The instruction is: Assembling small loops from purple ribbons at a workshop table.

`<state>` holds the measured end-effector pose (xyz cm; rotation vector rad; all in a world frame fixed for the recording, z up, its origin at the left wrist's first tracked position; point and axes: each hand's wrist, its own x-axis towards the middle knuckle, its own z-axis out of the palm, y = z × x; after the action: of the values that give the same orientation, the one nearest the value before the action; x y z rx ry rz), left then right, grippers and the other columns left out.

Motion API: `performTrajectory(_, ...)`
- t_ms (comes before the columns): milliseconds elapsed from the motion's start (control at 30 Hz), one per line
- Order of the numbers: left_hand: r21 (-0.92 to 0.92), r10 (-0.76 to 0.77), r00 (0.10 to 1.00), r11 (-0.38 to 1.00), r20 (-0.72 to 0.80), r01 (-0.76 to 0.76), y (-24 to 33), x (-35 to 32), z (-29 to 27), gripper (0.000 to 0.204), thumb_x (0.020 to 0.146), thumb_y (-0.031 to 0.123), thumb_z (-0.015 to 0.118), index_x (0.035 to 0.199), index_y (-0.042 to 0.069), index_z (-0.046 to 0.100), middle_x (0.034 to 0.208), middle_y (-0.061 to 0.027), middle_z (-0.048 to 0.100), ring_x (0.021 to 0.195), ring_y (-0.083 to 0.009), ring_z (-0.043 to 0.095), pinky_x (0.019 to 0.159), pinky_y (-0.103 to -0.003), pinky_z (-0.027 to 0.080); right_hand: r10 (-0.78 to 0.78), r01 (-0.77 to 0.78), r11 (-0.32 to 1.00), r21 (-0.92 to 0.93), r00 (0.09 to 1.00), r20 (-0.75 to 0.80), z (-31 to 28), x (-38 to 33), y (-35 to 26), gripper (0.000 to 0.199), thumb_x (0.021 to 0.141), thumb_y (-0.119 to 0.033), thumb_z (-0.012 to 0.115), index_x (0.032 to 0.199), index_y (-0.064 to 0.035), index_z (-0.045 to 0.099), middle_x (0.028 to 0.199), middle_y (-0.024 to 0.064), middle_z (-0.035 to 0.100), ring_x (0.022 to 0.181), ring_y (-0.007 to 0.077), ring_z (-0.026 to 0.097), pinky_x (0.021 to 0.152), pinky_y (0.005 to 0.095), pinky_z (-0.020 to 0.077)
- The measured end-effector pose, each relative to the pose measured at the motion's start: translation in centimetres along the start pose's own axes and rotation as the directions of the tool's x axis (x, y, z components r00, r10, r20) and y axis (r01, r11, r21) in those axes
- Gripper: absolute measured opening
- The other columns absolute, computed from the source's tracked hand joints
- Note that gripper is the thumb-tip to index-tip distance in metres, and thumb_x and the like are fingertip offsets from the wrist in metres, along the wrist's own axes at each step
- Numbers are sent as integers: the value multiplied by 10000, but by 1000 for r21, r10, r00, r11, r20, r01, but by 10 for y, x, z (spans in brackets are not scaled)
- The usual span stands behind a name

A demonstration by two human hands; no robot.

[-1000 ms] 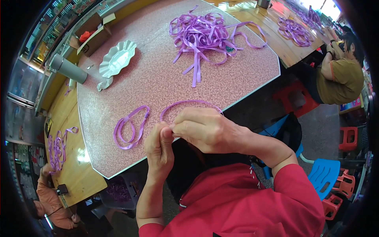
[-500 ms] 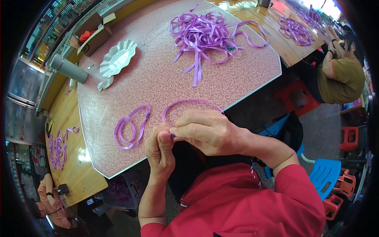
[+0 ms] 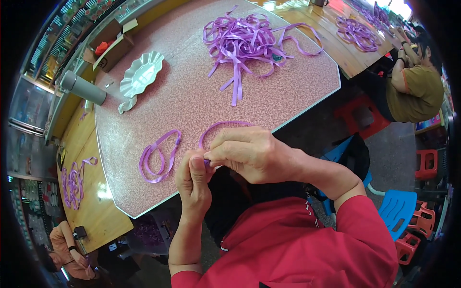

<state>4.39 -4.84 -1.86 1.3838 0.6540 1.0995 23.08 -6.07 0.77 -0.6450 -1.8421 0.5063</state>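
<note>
at the near edge of the pink speckled table (image 3: 192, 105), from the head view, the left hand (image 3: 194, 180) and right hand (image 3: 249, 153) meet, both pinching one purple ribbon loop (image 3: 218, 127). one finished loop (image 3: 158, 156) lies beside them; a large ribbon pile (image 3: 245, 41) looks untouched. around stand a white dish (image 3: 141, 72), wooden tables and plastic stools.
</note>
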Motion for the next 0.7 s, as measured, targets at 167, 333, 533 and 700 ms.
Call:
performTrajectory(167, 512, 287, 957, 830, -54, -220, -1, 5, 8, 324, 1073, 252, 431, 845, 29, 491, 717, -7, 453, 633, -100, 404, 546, -271, 323, 56, -74, 986, -149, 991, -119, 9, -6, -7, 160, 800, 31, 728, 932, 2, 643, 859, 133, 646, 756, 300, 667, 642, 341, 541)
performTrajectory(333, 383, 185, 983, 909, -19, -164, 5, 5, 8, 309, 1069, 224, 439, 839, 25, 489, 709, -27, 447, 614, -123, 401, 549, -288, 329, 298, -293, 949, 116, 954, -23, -3, -4, -6, 126, 814, 24, 728, 917, 15, 656, 841, 132, 649, 734, 234, 671, 634, 309, 521)
performTrajectory(533, 460, 256, 967, 858, 0, -227, 1, 6, 9, 306, 1070, 214, 437, 839, 21, 487, 700, -36, 437, 605, -129, 397, 548, -288, 327, 357, -357, 933, 47, 934, 13, -5, 1, -13, 107, 825, 13, 720, 907, 22, 652, 828, 128, 643, 704, 210, 657, 625, 326, 509)
performTrajectory(700, 496, 213, 977, 851, -28, -172, -1, 5, 7, 312, 1070, 227, 443, 839, 22, 488, 701, -27, 436, 609, -118, 394, 548, -282, 328, -29, 3, 978, -210, 992, -122, 12, -3, -5, 143, 795, 8, 672, 793, 4, 529, 747, 143, 527, 667, 350, 592, 585, 445, 462)
